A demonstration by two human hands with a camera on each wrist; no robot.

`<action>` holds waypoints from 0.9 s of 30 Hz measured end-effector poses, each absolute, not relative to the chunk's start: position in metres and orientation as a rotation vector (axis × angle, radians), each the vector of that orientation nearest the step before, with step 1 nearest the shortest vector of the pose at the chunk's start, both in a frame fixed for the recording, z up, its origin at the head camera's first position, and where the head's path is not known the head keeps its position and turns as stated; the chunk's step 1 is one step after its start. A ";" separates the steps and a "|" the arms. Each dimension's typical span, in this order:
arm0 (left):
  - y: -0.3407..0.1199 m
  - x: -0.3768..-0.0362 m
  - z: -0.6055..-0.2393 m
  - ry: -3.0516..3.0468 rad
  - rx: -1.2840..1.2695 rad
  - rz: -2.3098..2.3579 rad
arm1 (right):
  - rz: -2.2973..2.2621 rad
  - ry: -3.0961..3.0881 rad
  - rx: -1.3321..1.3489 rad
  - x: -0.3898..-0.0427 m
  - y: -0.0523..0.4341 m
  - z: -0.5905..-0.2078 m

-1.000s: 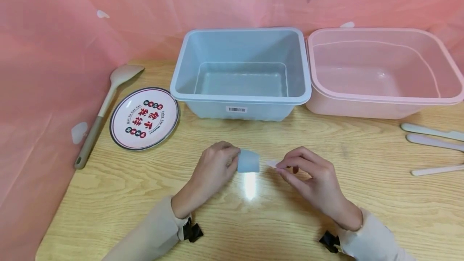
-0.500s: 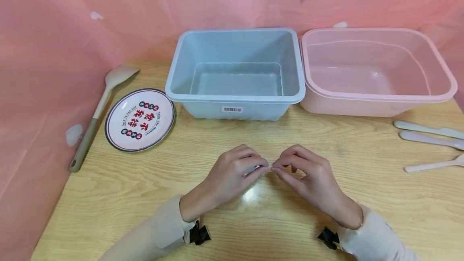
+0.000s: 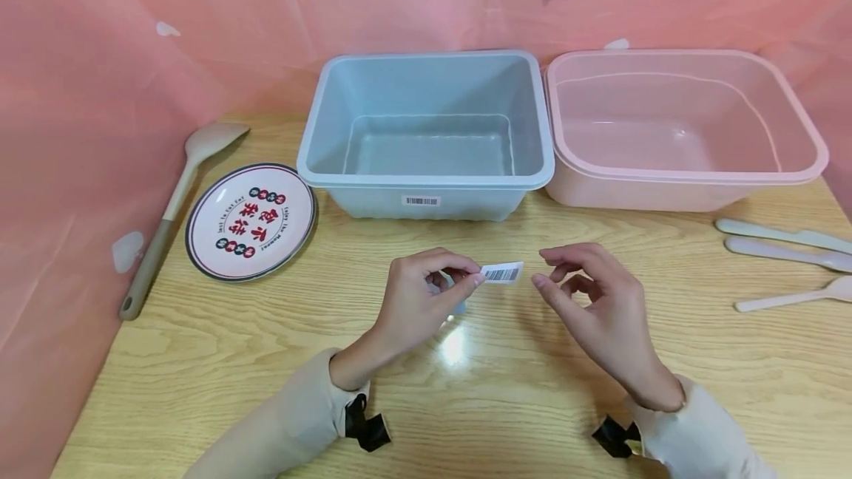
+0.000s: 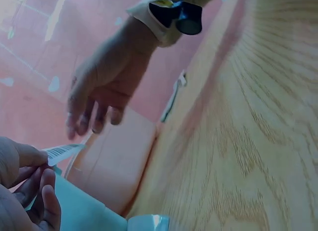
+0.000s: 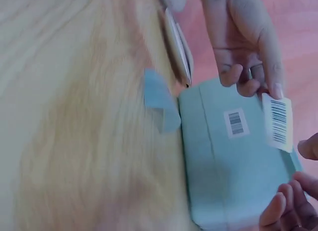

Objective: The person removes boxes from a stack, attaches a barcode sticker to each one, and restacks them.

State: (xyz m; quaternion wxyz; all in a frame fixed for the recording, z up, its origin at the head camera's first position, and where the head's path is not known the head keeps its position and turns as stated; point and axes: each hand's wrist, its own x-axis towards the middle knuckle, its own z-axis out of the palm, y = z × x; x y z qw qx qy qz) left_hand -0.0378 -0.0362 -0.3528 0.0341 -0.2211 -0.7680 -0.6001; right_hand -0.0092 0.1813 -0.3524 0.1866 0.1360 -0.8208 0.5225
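Note:
My left hand [image 3: 475,276] pinches a small white barcode sticker [image 3: 502,273] between thumb and forefinger, held above the wooden table [image 3: 200,361]. The sticker [image 5: 277,122] juts out to the right of the fingertips. My right hand [image 3: 546,268] hovers just right of the sticker, fingers relaxed and loosely bent, holding nothing. A small pale blue piece [image 5: 159,99] lies on the table below the left hand, mostly hidden by it in the head view. Straight behind stands a blue tub [image 3: 426,176] with its own barcode label [image 3: 421,201].
A pink tub [image 3: 685,176] stands to the right of the blue one. A printed plate [image 3: 249,220] and a long-handled spoon [image 3: 169,205] lie at the left. Three pale utensils [image 3: 785,235] lie at the right edge. Pink sheeting [image 3: 100,94] walls in the back and left.
The hands met in the middle and the sticker passed from the right fingers to the left. The right hand has let go and drawn away to the right. The blue piece left the left hand.

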 end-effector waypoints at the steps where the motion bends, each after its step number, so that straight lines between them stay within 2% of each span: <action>1: -0.036 -0.038 -0.353 -2.363 -0.667 -1.883 | 1.511 -2.338 0.354 -0.009 0.180 -0.353; 6: -0.033 -0.038 -0.353 -2.355 -0.652 -1.992 | 1.657 -2.360 0.283 -0.006 0.175 -0.358; 13: -0.018 -0.043 -0.354 -2.377 -0.601 -1.905 | 1.562 -2.287 0.265 -0.007 0.180 -0.362; 22: 0.027 -0.061 -0.353 -2.479 -0.559 -1.661 | 1.319 -2.285 0.163 -0.014 0.212 -0.363; 27: 0.057 -0.068 -0.355 -2.542 -0.547 -1.604 | 1.262 -2.309 -0.022 -0.019 0.232 -0.364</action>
